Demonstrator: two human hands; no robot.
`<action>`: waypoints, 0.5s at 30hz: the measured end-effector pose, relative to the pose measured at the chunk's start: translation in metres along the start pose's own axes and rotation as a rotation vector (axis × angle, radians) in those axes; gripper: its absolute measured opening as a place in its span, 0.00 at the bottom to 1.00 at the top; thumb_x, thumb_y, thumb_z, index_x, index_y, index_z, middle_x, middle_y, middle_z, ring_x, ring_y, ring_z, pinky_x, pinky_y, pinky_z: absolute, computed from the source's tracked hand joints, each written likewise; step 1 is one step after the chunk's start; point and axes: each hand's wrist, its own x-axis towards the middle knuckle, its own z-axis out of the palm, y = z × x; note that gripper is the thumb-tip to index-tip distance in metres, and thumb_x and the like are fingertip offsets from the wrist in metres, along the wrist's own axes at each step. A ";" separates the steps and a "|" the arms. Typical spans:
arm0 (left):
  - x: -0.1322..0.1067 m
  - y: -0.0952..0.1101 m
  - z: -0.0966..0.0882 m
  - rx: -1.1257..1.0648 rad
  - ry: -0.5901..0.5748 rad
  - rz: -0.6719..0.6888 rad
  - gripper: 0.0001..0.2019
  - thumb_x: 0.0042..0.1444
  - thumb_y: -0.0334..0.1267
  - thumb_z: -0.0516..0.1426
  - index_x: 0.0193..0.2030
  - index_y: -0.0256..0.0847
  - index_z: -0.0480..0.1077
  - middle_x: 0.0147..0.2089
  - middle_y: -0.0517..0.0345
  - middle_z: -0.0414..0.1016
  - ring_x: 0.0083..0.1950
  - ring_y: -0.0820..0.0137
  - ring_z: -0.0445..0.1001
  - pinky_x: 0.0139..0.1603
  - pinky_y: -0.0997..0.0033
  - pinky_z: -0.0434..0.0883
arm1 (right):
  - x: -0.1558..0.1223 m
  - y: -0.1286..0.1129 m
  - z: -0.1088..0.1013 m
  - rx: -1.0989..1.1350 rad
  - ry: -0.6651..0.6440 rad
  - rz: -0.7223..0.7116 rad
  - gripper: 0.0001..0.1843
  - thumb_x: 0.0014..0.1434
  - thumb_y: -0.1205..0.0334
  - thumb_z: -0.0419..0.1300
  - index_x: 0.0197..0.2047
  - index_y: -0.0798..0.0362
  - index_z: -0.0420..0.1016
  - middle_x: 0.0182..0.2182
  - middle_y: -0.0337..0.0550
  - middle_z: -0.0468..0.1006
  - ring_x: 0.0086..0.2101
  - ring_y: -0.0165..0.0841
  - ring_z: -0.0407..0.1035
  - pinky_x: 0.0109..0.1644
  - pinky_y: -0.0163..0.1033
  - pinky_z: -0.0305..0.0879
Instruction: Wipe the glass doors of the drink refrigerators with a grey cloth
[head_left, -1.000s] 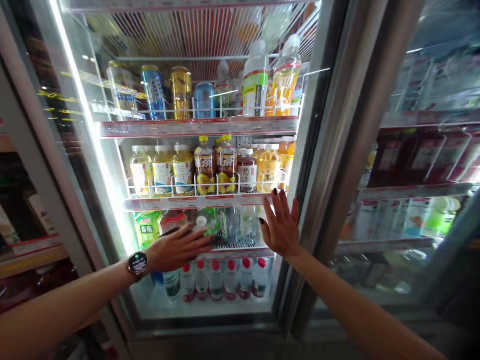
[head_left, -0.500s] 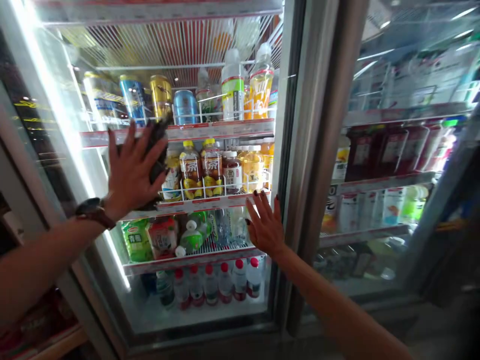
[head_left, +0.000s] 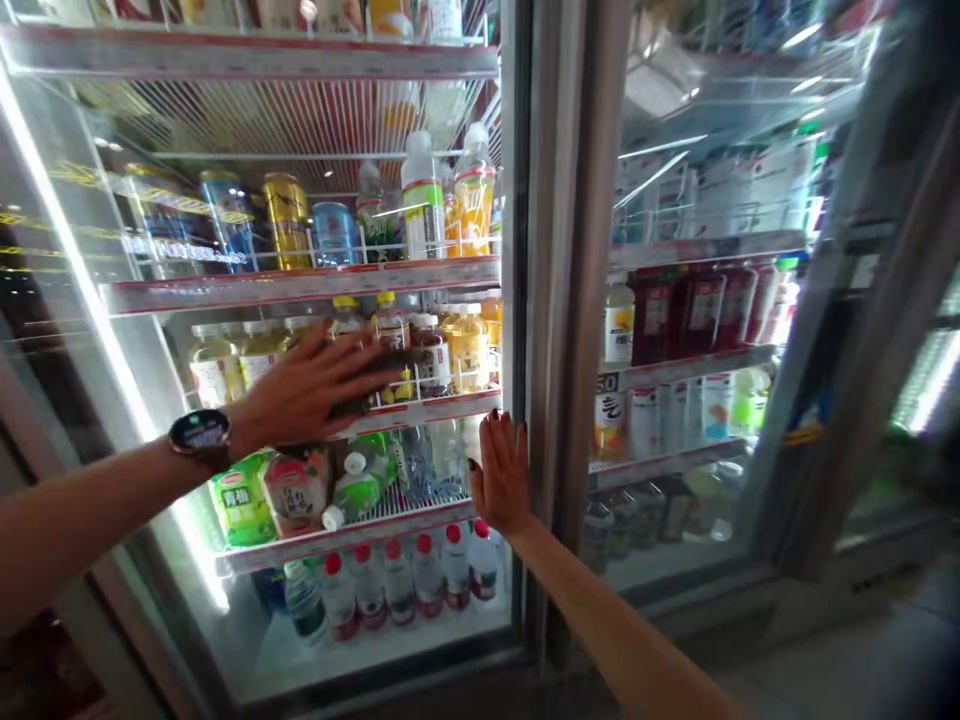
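Note:
My left hand (head_left: 304,392), with a watch (head_left: 199,430) on its wrist, lies flat against the glass door in front of the middle drink shelf. Its fingers stretch to the right, over a dark cloth (head_left: 354,406) pinned between palm and glass and mostly hidden. Motion blurs the fingertips. Lower down, my right hand (head_left: 501,476) rests flat on the glass close to the metal door frame (head_left: 559,300), its fingers straight and holding nothing. Behind the glass stand tea bottles (head_left: 433,352), partly covered by my left hand.
Cans (head_left: 286,222) and an orange drink bottle (head_left: 474,192) stand on the shelf above. Green packs (head_left: 241,502) and lying green bottles (head_left: 365,488) fill a lower shelf. Red-capped bottles (head_left: 399,585) line the bottom. To the right is another glass door with dark red drinks (head_left: 703,308) behind it.
My left hand has swept right and slightly down across the glass with the dark cloth, its fingers turning from upward to rightward. My right hand stays by the frame. The view has shifted right.

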 end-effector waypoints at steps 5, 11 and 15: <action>0.093 0.009 0.003 0.070 0.203 -0.393 0.36 0.67 0.48 0.56 0.78 0.44 0.52 0.82 0.47 0.46 0.83 0.46 0.40 0.81 0.33 0.37 | -0.006 0.003 0.010 -0.005 0.079 -0.016 0.40 0.72 0.63 0.48 0.81 0.59 0.36 0.79 0.56 0.46 0.77 0.46 0.39 0.78 0.66 0.49; -0.005 0.161 0.099 0.049 -0.018 0.247 0.30 0.70 0.50 0.53 0.75 0.44 0.60 0.79 0.56 0.58 0.79 0.62 0.57 0.79 0.54 0.55 | -0.006 0.004 0.009 0.009 0.123 0.038 0.40 0.70 0.65 0.44 0.81 0.60 0.33 0.80 0.55 0.38 0.78 0.46 0.39 0.76 0.64 0.55; -0.071 0.155 0.102 0.009 -0.060 0.566 0.23 0.67 0.44 0.57 0.68 0.53 0.70 0.77 0.65 0.62 0.78 0.70 0.58 0.76 0.64 0.61 | -0.006 0.002 0.006 0.036 0.044 0.039 0.42 0.70 0.59 0.45 0.81 0.60 0.32 0.79 0.57 0.42 0.77 0.50 0.39 0.75 0.69 0.55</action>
